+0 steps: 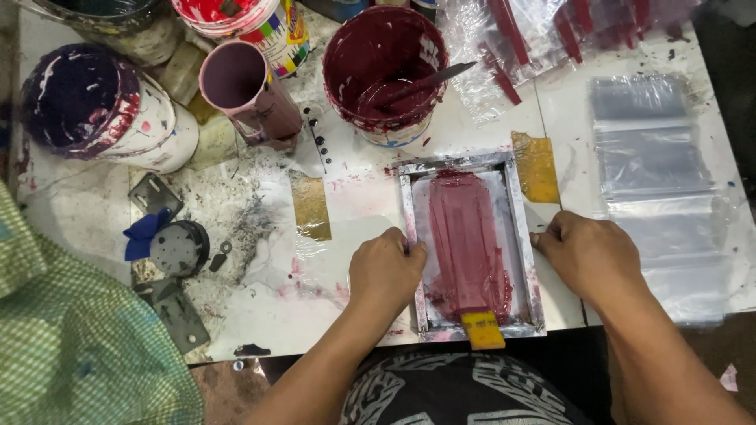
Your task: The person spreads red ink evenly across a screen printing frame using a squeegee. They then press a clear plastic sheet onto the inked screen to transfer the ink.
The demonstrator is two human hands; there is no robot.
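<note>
A small metal-framed printing screen (516,205) lies flat on the white table, its mesh smeared with dark red ink. A squeegee with a yellow handle (482,329) rests inside it at the near end. My left hand (386,269) grips the frame's left rail, fingers curled over the edge. My right hand (589,253) holds the right rail the same way. Just behind the frame stands an open bucket of dark red ink (384,72) with a stirring stick (429,80) lying in it.
A pink cup (246,88), a purple-stained bucket (102,106) and other paint pots crowd the back left. Clear plastic bags (661,189) lie stacked at right, bagged red items (543,35) behind. Yellow tape patches (537,167) flank the frame. Green checked cloth (71,346) at near left.
</note>
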